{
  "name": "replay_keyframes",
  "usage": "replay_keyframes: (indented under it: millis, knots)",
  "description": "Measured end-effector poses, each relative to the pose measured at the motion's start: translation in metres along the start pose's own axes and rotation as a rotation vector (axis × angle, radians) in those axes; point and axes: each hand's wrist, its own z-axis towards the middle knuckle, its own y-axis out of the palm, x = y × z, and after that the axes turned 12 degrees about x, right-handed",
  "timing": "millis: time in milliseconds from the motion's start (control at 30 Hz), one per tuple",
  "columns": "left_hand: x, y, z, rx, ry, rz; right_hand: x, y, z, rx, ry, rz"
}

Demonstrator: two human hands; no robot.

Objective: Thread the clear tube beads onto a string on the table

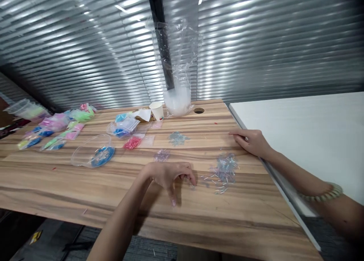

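My left hand (170, 175) hovers low over the table with its thumb spread away from its bent fingers. The fingertips are at a few small clear tube beads on the wood, left of a loose pile of bluish and lilac tube beads (226, 168). Beyond that hand lies a small heap of lilac tube beads (161, 155), and farther back is a heap of pale blue-green tube beads (178, 138). My right hand (250, 141) rests near the table's right edge, above the large pile, its index finger stretched out; I see nothing held in it.
A clear plastic lid or dish (74, 155) with a blue bag stands left. Behind are a bag of red beads (132, 143), a paper cup (157, 110), a plastic-wrapped stack (178, 100) and several colourful bags (58, 121). A white table (313, 139) adjoins on the right.
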Motion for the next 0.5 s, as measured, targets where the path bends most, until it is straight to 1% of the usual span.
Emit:
replay_keyframes:
  millis: [100,200,300,367,433,500]
  knots:
    - [-0.005,0.006,0.004,0.049,-0.005,-0.008,0.0,0.0,-0.004,0.007,0.014,0.0]
    - [-0.012,0.01,0.01,0.089,0.025,-0.053,0.0,-0.001,-0.007,0.013,0.007,0.005]
    - [-0.016,0.011,0.015,0.134,0.036,-0.121,0.001,-0.001,-0.006,0.025,0.009,-0.001]
    - [-0.015,0.009,0.015,0.157,0.009,-0.161,0.001,-0.001,-0.004,0.028,0.007,-0.009]
    - [-0.01,0.006,0.012,0.137,-0.019,-0.16,0.002,-0.001,-0.002,0.024,0.001,-0.017]
    - [-0.003,0.002,0.006,0.059,-0.008,-0.114,0.002,-0.001,-0.002,0.013,0.0,-0.02]
